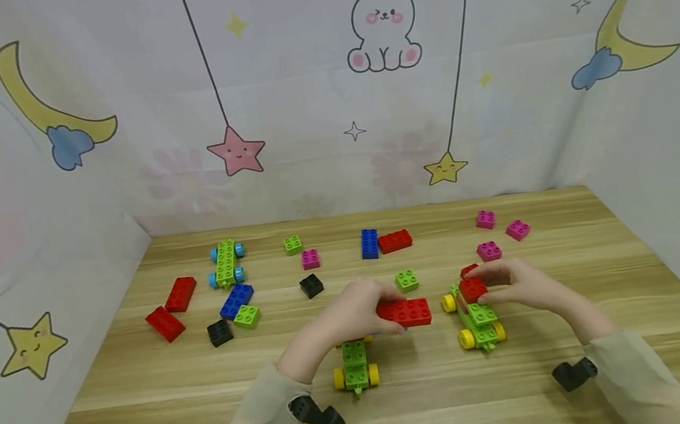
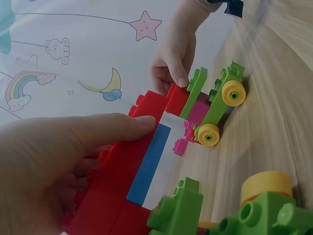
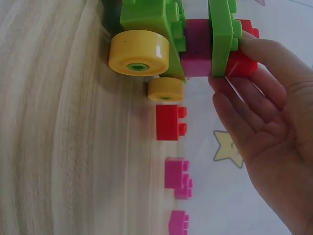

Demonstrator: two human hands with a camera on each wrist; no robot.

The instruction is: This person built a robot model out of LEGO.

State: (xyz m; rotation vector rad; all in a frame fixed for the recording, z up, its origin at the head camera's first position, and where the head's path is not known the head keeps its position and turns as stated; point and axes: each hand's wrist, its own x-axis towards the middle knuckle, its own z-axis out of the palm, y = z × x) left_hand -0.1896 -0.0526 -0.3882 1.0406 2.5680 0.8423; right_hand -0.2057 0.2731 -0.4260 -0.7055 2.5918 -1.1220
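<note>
The left hand (image 1: 361, 307) grips a long red brick (image 1: 412, 312), with a blue brick (image 2: 149, 165) against its underside, near the left car (image 1: 354, 359). The right hand (image 1: 519, 281) pinches a small red brick (image 1: 473, 289) atop the right car (image 1: 485, 331), whose yellow wheels (image 1: 466, 339) rest on the table (image 1: 440, 405).

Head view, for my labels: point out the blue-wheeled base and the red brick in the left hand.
Blue-wheeled base (image 1: 227, 262), head view: middle of its green studded top.
Red brick (image 1: 410, 312), head view: its studded top.
</note>
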